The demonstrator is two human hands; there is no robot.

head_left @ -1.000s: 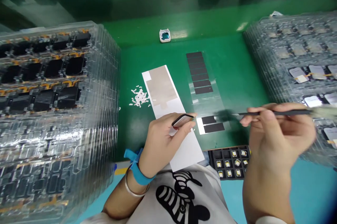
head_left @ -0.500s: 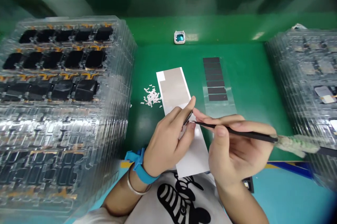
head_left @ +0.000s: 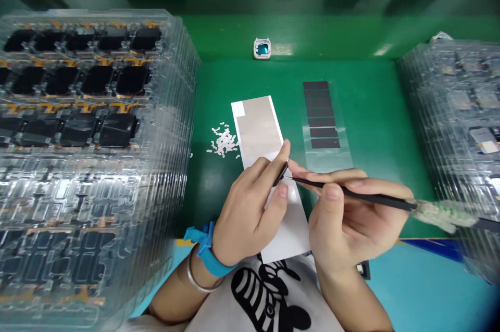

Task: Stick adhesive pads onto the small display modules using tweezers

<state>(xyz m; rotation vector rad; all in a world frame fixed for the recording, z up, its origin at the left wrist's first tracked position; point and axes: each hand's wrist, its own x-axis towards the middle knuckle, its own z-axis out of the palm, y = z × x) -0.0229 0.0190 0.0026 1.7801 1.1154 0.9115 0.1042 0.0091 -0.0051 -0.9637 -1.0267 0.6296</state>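
Green bench mat, with stacked clear trays on the left and a second tray stack on the right. We note a small dark part, thin and seen nearly edge-on, held above the near end of a white backing strip. The left hand is raised off the mat, wrist low, with thumb and forefinger pinched on the part. The right hand grips black tweezers between thumb and forefinger, the other fingers curled beneath. The tweezers' long axis runs almost level, the tip pointing left and meeting the part and the rear end trailing right. The part's long edge tilts up toward the right. We cannot tell whether the tweezer tips are closed.
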